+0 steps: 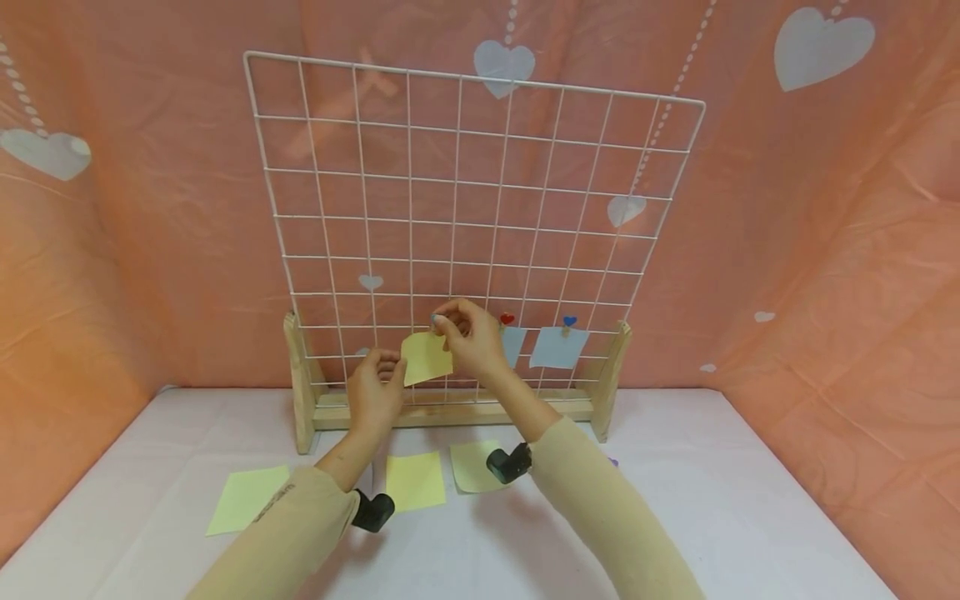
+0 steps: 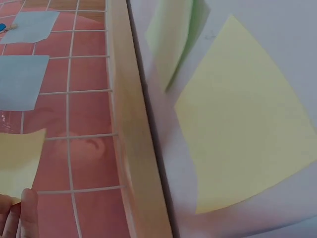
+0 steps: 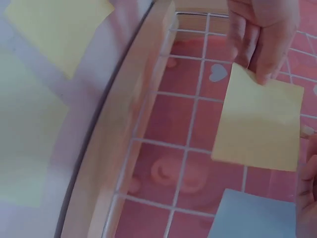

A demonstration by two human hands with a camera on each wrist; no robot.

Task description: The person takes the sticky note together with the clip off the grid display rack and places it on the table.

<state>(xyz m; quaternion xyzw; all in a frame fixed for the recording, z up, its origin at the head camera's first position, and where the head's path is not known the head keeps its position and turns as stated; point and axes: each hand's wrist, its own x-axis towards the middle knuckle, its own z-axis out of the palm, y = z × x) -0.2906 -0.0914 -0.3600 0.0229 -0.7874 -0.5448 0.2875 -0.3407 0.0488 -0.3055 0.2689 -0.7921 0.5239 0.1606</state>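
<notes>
Yellow note (image 1: pixel 426 360), between hands (image 1: pixel 375 393) (image 1: pixel 476 340), wire grid (image 1: pixel 456 181) — blue notes (image 1: pixel 558 350) clipped

Yellow note (image 1: pixel 426 359): squarish, roughly upright, slightly rotated, just below frame centre, in front of white wire grid (image 1: pixel 455 182). Left hand (image 1: pixel 375 390) pinches its left edge. Right hand (image 1: pixel 474 340) pinches small blue-topped clip (image 1: pixel 434 319) by note's top edge; clip's grip unclear.
</notes>
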